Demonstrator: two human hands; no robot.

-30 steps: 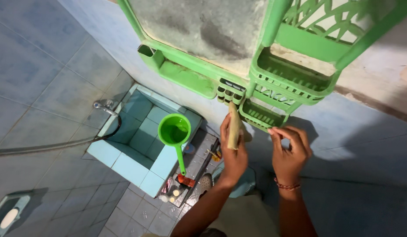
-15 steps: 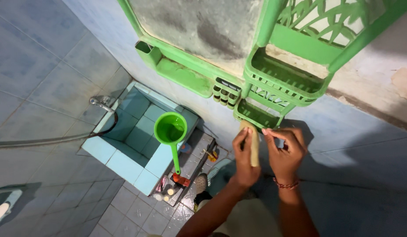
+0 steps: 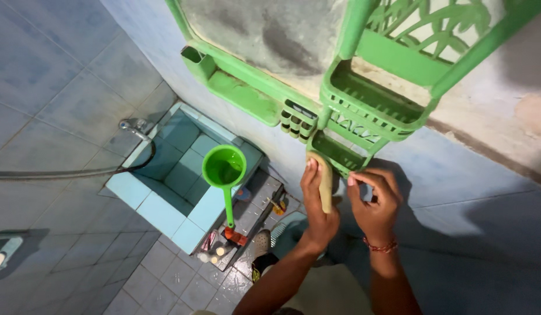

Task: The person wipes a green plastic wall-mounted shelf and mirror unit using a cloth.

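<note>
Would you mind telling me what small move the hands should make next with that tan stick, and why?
Probably lift the tan stick a little and ease its top end into the lowest green shelf basket. The left hand holds it upright just below that basket, its tip nearly at the rim, while the right hand hovers beside it, fingers pinched, ready to steady it.

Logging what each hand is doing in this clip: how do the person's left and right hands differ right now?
The left hand is wrapped around a pale tan stick-like object, holding it upright; the right hand holds nothing that I can see, its fingertips pinched together. The left hand's fingers point up toward the green wall rack; the right hand's curl leftward toward the stick. Only the right wrist wears a red bracelet. Both are raised just below the rack's lowest basket.
</note>
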